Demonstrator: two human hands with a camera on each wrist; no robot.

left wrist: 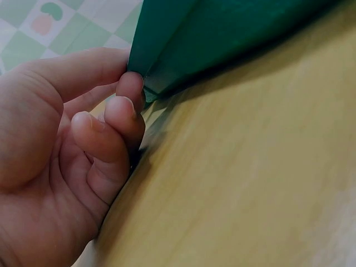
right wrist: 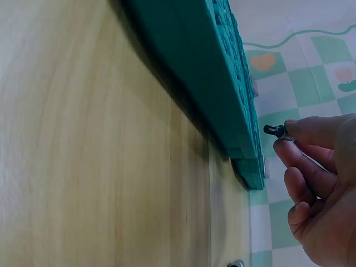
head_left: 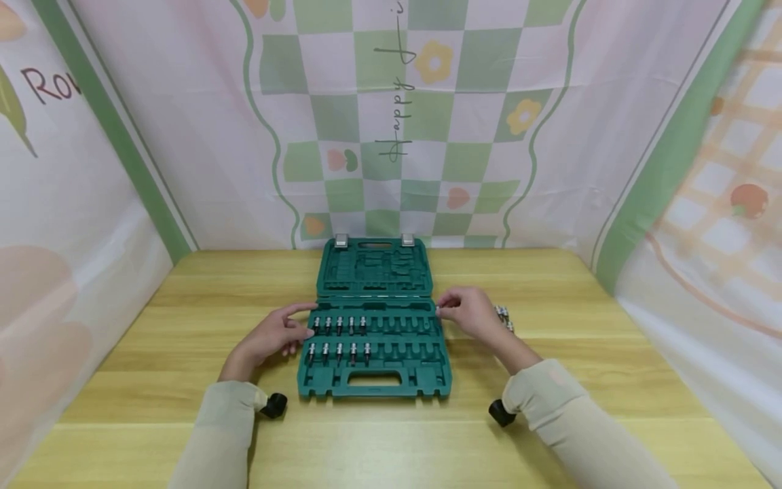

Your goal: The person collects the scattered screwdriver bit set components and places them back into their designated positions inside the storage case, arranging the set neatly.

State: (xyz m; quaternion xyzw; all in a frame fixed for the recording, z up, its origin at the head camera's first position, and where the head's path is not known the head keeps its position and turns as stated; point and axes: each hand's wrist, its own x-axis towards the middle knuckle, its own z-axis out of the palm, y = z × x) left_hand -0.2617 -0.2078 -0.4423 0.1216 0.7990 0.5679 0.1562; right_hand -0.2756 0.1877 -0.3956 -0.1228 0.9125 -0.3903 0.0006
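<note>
Metal bit (right wrist: pixel 273 130) pinched in your right hand (head_left: pixel 472 312), loose left hand (head_left: pixel 271 334) touching green case (head_left: pixel 375 391), you're likely loading; slot alignment next.

table (head_left: pixel 379 441): wood-grain | back cloth (head_left: pixel 366 122): green-white checks (head_left: pixel 430 112), yellow flowers (head_left: pixel 434 62), "Happy" lettering (head_left: pixel 397 119) | left cloth (head_left: pixel 79 190): green band (head_left: pixel 117 136) | right cloth (head_left: pixel 702 272): orange grid (head_left: pixel 727 142)

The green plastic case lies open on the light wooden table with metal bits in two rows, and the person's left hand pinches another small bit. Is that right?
No: the bare right hand pinches the small dark-tipped metal bit, as the right wrist view shows. The green plastic case lies open on the light wooden table with metal bits in two rows.
</note>
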